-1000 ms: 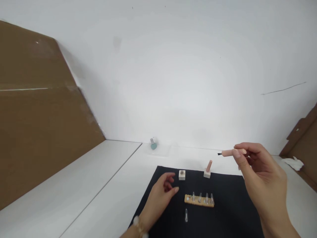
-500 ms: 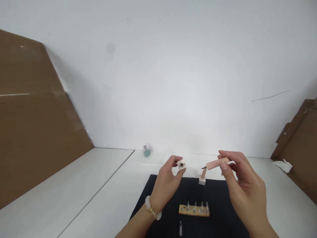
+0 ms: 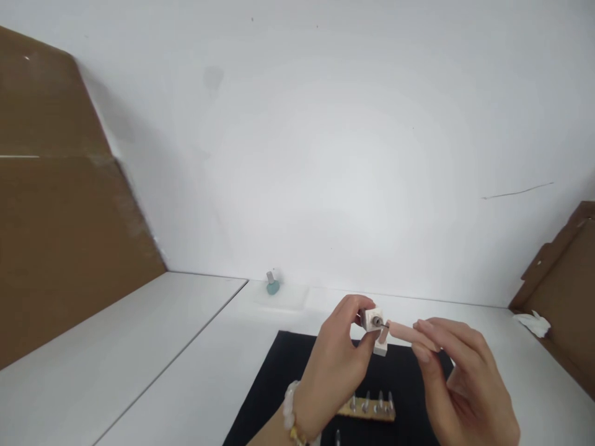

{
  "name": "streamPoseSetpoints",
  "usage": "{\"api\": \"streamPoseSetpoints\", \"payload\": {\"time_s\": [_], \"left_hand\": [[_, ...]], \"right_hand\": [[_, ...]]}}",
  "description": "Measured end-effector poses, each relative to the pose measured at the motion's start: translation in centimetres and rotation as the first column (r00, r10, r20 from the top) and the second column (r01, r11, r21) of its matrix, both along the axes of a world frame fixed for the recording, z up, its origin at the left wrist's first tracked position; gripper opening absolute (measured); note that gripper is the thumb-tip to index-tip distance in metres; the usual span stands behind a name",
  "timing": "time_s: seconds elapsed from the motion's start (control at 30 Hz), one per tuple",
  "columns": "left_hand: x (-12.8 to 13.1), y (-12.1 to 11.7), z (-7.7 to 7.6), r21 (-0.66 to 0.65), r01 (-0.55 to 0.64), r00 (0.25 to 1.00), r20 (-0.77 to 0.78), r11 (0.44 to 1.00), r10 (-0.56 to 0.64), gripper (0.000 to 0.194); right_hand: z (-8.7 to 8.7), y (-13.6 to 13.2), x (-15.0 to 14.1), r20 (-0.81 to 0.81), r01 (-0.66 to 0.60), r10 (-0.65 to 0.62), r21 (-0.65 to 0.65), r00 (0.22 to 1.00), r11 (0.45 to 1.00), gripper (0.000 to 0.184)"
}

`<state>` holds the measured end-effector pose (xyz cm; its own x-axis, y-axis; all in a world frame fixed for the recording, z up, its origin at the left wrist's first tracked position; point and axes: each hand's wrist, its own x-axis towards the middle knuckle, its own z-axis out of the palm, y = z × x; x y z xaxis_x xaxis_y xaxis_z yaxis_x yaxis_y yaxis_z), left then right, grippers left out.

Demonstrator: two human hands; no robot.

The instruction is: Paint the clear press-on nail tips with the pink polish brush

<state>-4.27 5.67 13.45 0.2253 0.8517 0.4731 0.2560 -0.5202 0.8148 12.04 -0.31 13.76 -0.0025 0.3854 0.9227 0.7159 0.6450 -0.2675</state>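
Observation:
My left hand point(image 3: 341, 344), with a beaded bracelet at the wrist, grips a white square nail polish bottle point(image 3: 370, 318) whose open neck faces right. Between the fingertips of my right hand point(image 3: 465, 371) is a pink nail polish brush cap point(image 3: 409, 332), its thin dark brush pointing left. The brush tip is at the bottle's mouth; how deep it sits I cannot tell. Just behind stands a second white bottle point(image 3: 380, 349) with a pink cap. Below my hands lies a tan holder point(image 3: 379, 410) with several clear nail tips, its left end hidden by my left forearm.
A black mat point(image 3: 264, 378) covers part of the white table point(image 3: 186, 359). One loose nail tip point(image 3: 338, 437) shows at the bottom edge. At the back is a teal bottle point(image 3: 273, 287) with a grey cap, near the wall. A crumpled tissue point(image 3: 534, 323) lies right, by brown cardboard point(image 3: 569, 272).
My left hand has moved right with the bottle, and my right hand has lowered the brush cap. The brush, apart from the bottle before, is now at its mouth.

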Motion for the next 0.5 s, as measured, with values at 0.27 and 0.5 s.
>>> {"api": "streamPoseSetpoints", "payload": {"time_s": [0.27, 0.5], "left_hand": [[-0.10, -0.39, 0.32, -0.034, 0.004, 1.000, -0.007, 0.999, -0.004, 0.021], [-0.23, -0.60, 0.32, 0.021, 0.026, 0.999, -0.032, 0.999, -0.025, 0.025]], "right_hand": [[0.09, 0.15, -0.18, 0.036, 0.018, -0.019, 0.002, 0.999, 1.000, 0.047], [0.43, 0.36, -0.28, 0.122, 0.017, -0.017, 0.000, 0.992, 1.000, 0.045]]}}
